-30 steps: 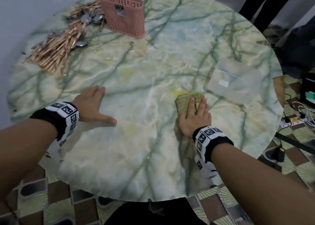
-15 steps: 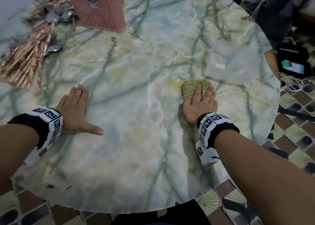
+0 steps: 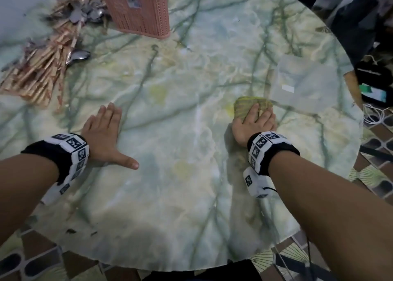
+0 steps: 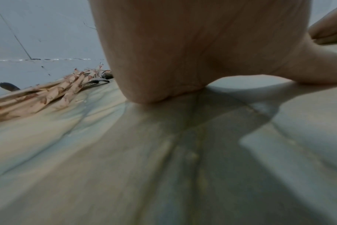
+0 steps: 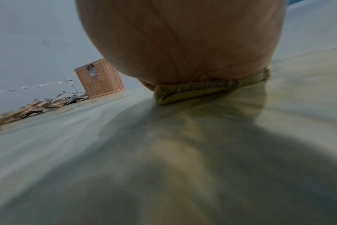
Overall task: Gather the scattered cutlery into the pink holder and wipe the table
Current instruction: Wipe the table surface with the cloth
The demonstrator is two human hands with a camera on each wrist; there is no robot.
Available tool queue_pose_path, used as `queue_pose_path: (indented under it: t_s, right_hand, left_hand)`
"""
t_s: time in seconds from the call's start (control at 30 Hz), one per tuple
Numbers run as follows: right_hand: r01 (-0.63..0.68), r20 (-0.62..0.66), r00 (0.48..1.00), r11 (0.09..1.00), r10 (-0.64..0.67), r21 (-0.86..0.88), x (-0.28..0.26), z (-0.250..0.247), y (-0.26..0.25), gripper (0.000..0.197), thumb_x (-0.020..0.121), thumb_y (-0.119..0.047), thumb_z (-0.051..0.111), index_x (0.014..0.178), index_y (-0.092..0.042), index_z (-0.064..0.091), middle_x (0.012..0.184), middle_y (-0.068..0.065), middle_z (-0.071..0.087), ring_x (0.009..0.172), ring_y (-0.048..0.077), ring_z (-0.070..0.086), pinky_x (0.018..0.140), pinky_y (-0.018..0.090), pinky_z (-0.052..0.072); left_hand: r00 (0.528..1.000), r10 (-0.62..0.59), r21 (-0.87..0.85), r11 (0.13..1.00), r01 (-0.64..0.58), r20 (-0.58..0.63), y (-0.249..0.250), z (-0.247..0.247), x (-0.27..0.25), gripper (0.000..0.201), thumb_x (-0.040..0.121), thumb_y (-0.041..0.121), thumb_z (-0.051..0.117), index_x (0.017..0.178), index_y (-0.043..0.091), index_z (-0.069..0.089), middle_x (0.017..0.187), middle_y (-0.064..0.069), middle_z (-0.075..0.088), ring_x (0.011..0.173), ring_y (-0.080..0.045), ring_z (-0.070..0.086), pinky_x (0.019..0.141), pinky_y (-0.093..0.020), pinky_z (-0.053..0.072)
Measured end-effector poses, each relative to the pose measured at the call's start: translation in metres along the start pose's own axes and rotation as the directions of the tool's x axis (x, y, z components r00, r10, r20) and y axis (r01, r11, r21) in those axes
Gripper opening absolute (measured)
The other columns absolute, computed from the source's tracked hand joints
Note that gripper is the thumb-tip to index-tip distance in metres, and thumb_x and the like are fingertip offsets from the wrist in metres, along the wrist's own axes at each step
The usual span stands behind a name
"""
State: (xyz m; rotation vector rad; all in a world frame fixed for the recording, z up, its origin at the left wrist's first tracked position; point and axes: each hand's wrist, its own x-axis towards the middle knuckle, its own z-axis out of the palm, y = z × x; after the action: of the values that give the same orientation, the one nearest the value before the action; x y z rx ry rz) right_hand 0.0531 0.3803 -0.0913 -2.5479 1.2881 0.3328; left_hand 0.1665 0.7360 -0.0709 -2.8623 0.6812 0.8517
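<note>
A: What is the right hand (image 3: 254,123) doing?

B: It lies flat on a folded yellow-green cloth (image 3: 253,107). The fingers are straight and close together, and they press the cloth onto the round marble bench (image 3: 191,195). It does not pinch it.

A: And the left hand (image 3: 104,136)?

B: Flat too, palm down on the bare bench. The fingers are together and the thumb sticks out to the side. It holds nothing.

A: Where is the pink holder (image 3: 138,8)?

B: It stands at the far side of the bench. Its top is cut off by the edge of the head view. The wrist views show the hands only from behind, so no fingers show there.

A: And the cutlery?

B: Not in the holder. A heap of paper-wrapped chopsticks (image 3: 40,68) lies far left. One spoon (image 3: 78,55) lies beside the heap. More metal spoons (image 3: 89,15) lie just beside the holder, but they are blurry and I cannot count them.

A: Anything else?

B: A clear plastic sheet (image 3: 306,85) lies on the bench just past the cloth. It is hard to make out.
</note>
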Motion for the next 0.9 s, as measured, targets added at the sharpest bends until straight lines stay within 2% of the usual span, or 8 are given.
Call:
queue_pose_path:
  t_s: [0.23,0.3,0.37,0.43,0.5,0.57,0.73,0.9]
  right_hand:
    - [0.274,-0.014,0.962,0.962,-0.274,0.007,-0.01,0.02,-0.126,0.07,0.101,-0.044,0.032,0.163,-0.022,0.008,0.169,0.015,-0.005,0.155,0.034,-0.006,0.125,0.048,-0.004]
    - [0.486,0.102,0.872,0.872,-0.48,-0.053,-0.032,0.032,-0.168,0.072,0.101,-0.048,0.031,0.163,-0.024,0.003,0.169,0.015,-0.01,0.155,0.036,-0.009,0.124,0.05,-0.004]
    - [0.694,0.242,0.712,0.714,-0.659,-0.095,-0.063,0.043,-0.188,0.073,0.101,-0.052,0.031,0.163,-0.027,0.001,0.169,0.013,-0.011,0.155,0.035,-0.01,0.124,0.051,-0.003]
    - [0.794,0.287,0.604,0.592,-0.744,-0.138,-0.09,0.049,-0.176,0.075,0.099,-0.055,0.032,0.163,-0.031,0.002,0.169,0.011,-0.011,0.155,0.032,-0.009,0.124,0.048,-0.001]
    - [0.834,0.316,0.549,0.532,-0.774,-0.148,-0.1,0.05,-0.141,0.077,0.094,-0.059,0.031,0.162,-0.034,0.003,0.169,0.009,-0.011,0.156,0.029,-0.009,0.124,0.045,-0.001]
    - [0.802,0.325,0.594,0.574,-0.736,-0.166,-0.092,0.041,-0.097,0.083,0.085,-0.064,0.019,0.161,-0.035,0.0,0.169,0.009,-0.01,0.156,0.027,-0.009,0.124,0.044,0.0]
    - [0.424,0.241,0.891,0.895,-0.385,-0.14,-0.035,0.008,-0.03,0.074,0.099,-0.055,0.023,0.16,-0.034,-0.013,0.168,0.009,-0.021,0.155,0.028,-0.018,0.125,0.044,-0.007]
    - [0.165,0.11,0.981,0.985,-0.158,-0.056,0.016,-0.006,-0.04,0.073,0.102,-0.055,0.027,0.162,-0.03,-0.005,0.169,0.011,-0.015,0.156,0.029,-0.011,0.125,0.046,-0.004]
  left_hand:
    - [1.0,0.004,-0.008,1.0,-0.004,-0.01,0.0,0.002,0.0,0.179,0.02,0.111,0.043,0.152,0.018,-0.034,0.159,-0.003,-0.041,0.148,-0.021,-0.035,0.124,-0.045,-0.011]
    - [0.999,0.009,-0.013,1.0,-0.009,-0.032,-0.004,0.003,0.001,0.179,0.02,0.111,0.043,0.153,0.017,-0.031,0.161,-0.003,-0.037,0.149,-0.021,-0.032,0.124,-0.045,-0.01]
    - [0.999,0.016,-0.019,1.0,-0.017,-0.04,-0.006,0.003,0.001,0.179,0.021,0.111,0.043,0.154,0.016,-0.029,0.162,-0.003,-0.035,0.15,-0.021,-0.03,0.124,-0.045,-0.01]
    - [0.999,0.024,-0.029,0.999,-0.025,-0.045,-0.007,0.004,0.001,0.18,0.021,0.111,0.044,0.155,0.014,-0.029,0.162,-0.003,-0.035,0.15,-0.02,-0.03,0.124,-0.044,-0.01]
    - [0.998,0.024,-0.04,0.999,-0.026,-0.052,-0.007,0.004,0.001,0.18,0.021,0.111,0.045,0.155,0.015,-0.029,0.162,-0.002,-0.035,0.15,-0.019,-0.031,0.124,-0.044,-0.011]
    - [0.998,0.022,-0.044,0.999,-0.025,-0.055,-0.007,0.004,0.0,0.18,0.02,0.11,0.046,0.154,0.017,-0.03,0.162,-0.001,-0.036,0.149,-0.019,-0.032,0.124,-0.044,-0.011]
    - [0.999,0.021,-0.046,0.999,-0.023,-0.049,-0.004,0.003,-0.001,0.18,0.018,0.111,0.044,0.154,0.018,-0.03,0.161,0.0,-0.038,0.149,-0.019,-0.033,0.124,-0.045,-0.011]
    - [0.999,0.011,-0.037,0.999,-0.013,-0.043,-0.005,0.003,-0.001,0.18,0.018,0.111,0.045,0.153,0.019,-0.031,0.16,0.0,-0.039,0.149,-0.02,-0.034,0.124,-0.045,-0.01]
